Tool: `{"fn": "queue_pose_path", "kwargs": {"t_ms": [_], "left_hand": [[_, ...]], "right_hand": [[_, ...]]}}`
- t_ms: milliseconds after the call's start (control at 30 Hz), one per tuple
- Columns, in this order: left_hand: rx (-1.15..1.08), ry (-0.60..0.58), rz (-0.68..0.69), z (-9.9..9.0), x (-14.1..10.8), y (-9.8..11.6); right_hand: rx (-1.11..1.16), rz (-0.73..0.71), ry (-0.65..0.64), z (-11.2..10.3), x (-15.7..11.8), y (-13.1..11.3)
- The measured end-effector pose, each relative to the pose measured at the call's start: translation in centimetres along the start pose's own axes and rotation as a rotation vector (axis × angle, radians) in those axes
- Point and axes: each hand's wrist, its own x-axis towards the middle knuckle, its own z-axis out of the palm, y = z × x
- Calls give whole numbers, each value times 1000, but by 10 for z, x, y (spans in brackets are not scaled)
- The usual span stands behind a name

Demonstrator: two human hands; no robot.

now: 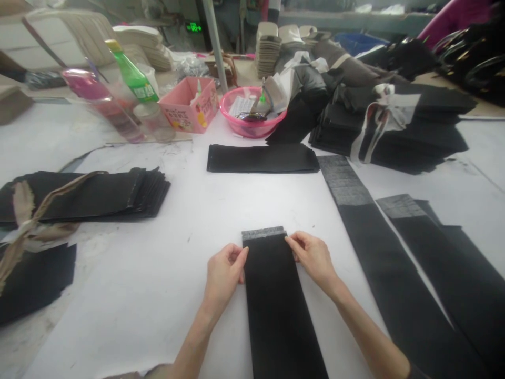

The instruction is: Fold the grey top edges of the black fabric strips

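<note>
A long black strip [276, 305] lies lengthwise in front of me on the white table, a greyish band across its far end. My left hand [223, 273] pinches the strip's left edge close to that end. On the opposite edge, slightly higher up, my right hand [313, 258] pinches the strip between thumb and fingers. Beyond both hands a short stack of black pieces [262, 159] lies crosswise. To the right, a longer black strip [379, 247] with a grey end slants toward me.
Tied black bundles lie at the left [90, 197] and back right [394, 126]. More black strips [445, 252] are at the right. A pink basin [252, 126], a pink box [189, 110] and a green bottle [132, 73] stand along the back of the white table [158, 295].
</note>
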Motion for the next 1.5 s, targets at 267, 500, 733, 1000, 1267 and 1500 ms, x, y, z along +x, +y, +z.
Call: {"fn": "queue_pose_path", "kwargs": {"t_ms": [267, 500, 733, 1000, 1267, 1500], "left_hand": [[-29, 31, -40, 3, 6, -5], [-15, 58, -39, 5, 8, -2], [17, 52, -53, 5, 8, 0], [66, 46, -48, 4, 9, -1], [97, 47, -33, 5, 9, 1], [99, 49, -30, 4, 8, 2]], "right_hand": [[-136, 36, 43, 3, 3, -3], [-169, 55, 66, 7, 5, -4], [-182, 67, 73, 7, 4, -6], [-170, 80, 85, 7, 4, -8], [-173, 99, 82, 8, 5, -8], [-170, 126, 69, 7, 7, -9]]}}
